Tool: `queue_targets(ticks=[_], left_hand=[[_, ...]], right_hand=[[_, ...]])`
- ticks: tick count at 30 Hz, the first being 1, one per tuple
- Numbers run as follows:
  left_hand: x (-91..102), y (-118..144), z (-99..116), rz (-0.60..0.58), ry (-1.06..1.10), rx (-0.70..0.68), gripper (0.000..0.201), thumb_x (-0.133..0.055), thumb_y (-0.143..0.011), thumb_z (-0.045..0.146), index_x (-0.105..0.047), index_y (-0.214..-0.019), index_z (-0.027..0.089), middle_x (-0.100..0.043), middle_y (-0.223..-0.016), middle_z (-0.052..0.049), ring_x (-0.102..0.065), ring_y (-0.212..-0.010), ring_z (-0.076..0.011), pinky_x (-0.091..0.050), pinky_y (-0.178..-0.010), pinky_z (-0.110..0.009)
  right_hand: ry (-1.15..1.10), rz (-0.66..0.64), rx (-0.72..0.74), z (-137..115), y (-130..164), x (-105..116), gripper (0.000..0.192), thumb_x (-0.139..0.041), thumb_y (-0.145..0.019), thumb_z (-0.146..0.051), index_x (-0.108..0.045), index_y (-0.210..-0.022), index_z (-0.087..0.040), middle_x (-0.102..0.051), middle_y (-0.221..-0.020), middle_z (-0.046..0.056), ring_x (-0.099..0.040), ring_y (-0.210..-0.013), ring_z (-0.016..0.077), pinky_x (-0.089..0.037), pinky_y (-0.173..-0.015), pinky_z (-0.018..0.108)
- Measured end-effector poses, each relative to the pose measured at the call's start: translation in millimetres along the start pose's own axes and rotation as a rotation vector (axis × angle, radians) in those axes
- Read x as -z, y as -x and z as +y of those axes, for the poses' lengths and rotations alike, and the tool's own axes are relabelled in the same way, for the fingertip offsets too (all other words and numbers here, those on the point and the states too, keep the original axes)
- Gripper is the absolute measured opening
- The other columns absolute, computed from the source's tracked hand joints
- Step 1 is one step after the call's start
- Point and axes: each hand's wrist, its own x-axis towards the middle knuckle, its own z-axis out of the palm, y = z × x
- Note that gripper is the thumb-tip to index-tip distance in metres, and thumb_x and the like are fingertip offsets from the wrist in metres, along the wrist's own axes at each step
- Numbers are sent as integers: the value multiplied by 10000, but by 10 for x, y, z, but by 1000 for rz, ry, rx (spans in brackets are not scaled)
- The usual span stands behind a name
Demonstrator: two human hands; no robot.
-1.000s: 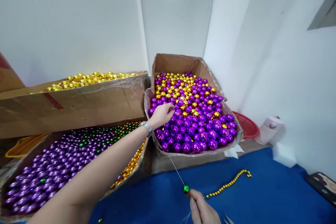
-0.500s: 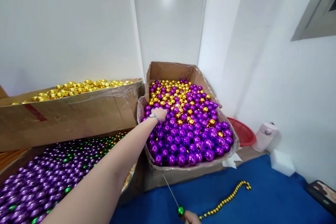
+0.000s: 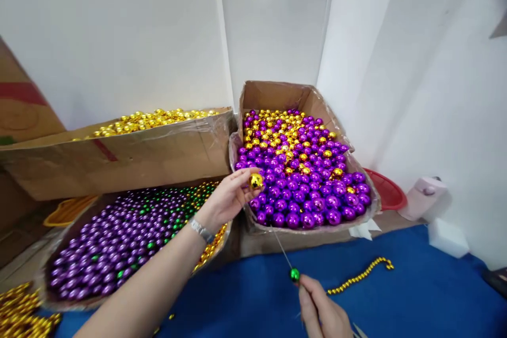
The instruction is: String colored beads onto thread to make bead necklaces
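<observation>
My left hand (image 3: pixel 228 195), with a watch on the wrist, pinches a shiny gold bead (image 3: pixel 256 181) between thumb and fingers. It is over the near left edge of the cardboard box (image 3: pixel 253 94), which holds large purple beads (image 3: pixel 308 220) mixed with gold ones. Lower right, my right hand (image 3: pixel 321 307) grips a thin straight needle (image 3: pixel 282 247) that points up and left. A green bead (image 3: pixel 294 274) sits on the needle just above the fingertips. From beside this hand a strand of small gold beads (image 3: pixel 358 278) curves away over the blue cloth (image 3: pixel 253 296).
Left, a long carton (image 3: pixel 170 153) of gold beads stands above a tub of small purple and green beads (image 3: pixel 106 237). More gold strands (image 3: pixel 24 311) lie lower left. A red basket (image 3: pixel 386 190), a pink container (image 3: pixel 423 198) and a white foam block (image 3: pixel 448 237) stand right.
My left hand has come out of the bead box towards me, now with a gold bead in its fingers. My right hand shows more fully, still on the needle; the view has shifted.
</observation>
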Motion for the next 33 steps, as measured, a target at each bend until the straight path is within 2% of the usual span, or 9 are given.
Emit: queue_targets(ticks=[3,7,12,17,22,25,29,33], left_hand=[[5,564,-81,25,470,167,283,-605,-833,256,-589,-1104,175,-648,-1007,-80,-635,-830,-133,-515,-726,-222],[38,970,-184,136,575,250,294,-624,-818,208,-597,-1107,164,-653,-1037,-98,-637,-852,-146,-516,-752,-243],[95,1129,-259,187,574,241,296,-625,-820,206,-601,-1113,168,-646,-1049,-93,-620,-874,-138,-511,-785,-257],[67,1192,-277,169,503,224,299,-618,-826,231,-604,-1121,180,-627,-1057,-81,-596,-911,-148,-502,-792,-270],[-56,1309,-296,159,222,97,380,-698,-748,206,-608,-1118,198,-628,-1061,-65,-576,-938,-162,-475,-822,-266],[-115,1398,-346,155,121,43,385,-720,-722,177,-597,-1085,198,-619,-1094,-68,-564,-973,-168,-457,-847,-260],[-126,1488,-425,167,199,86,341,-703,-740,178,-568,-1052,199,-601,-1132,-77,-558,-977,-169,-456,-837,-267],[-115,1552,-448,171,182,66,333,-718,-721,161,-572,-1019,183,-614,-1088,-79,-566,-927,-155,-452,-820,-258]], right_hand=[[-56,-157,67,-144,-82,76,244,-397,-955,-308,-600,-1042,-202,-712,-868,77,-693,-675,156,-536,-608,172],[-68,-264,163,-243,-72,79,212,-392,-947,-222,-565,-1058,-173,-696,-879,87,-675,-682,149,-530,-647,196],[-40,-305,178,-280,13,38,212,-393,-938,-192,-555,-1074,-171,-691,-892,82,-675,-726,158,-527,-675,218],[-13,-321,182,-284,28,42,230,-374,-942,-205,-564,-1067,-173,-689,-908,87,-679,-760,167,-529,-672,223],[59,-283,227,-273,42,-13,244,-369,-942,-207,-580,-1060,-171,-692,-894,85,-685,-770,175,-538,-693,237],[10,-308,171,-287,59,-52,235,-360,-950,-217,-577,-1031,-180,-684,-872,74,-674,-744,163,-528,-672,222],[-121,-401,51,-298,92,-71,233,-353,-961,-245,-566,-1045,-200,-673,-862,52,-654,-683,127,-504,-622,174],[-137,-400,53,-270,134,-91,230,-368,-960,-253,-573,-1046,-195,-678,-910,67,-667,-766,140,-510,-690,177]])
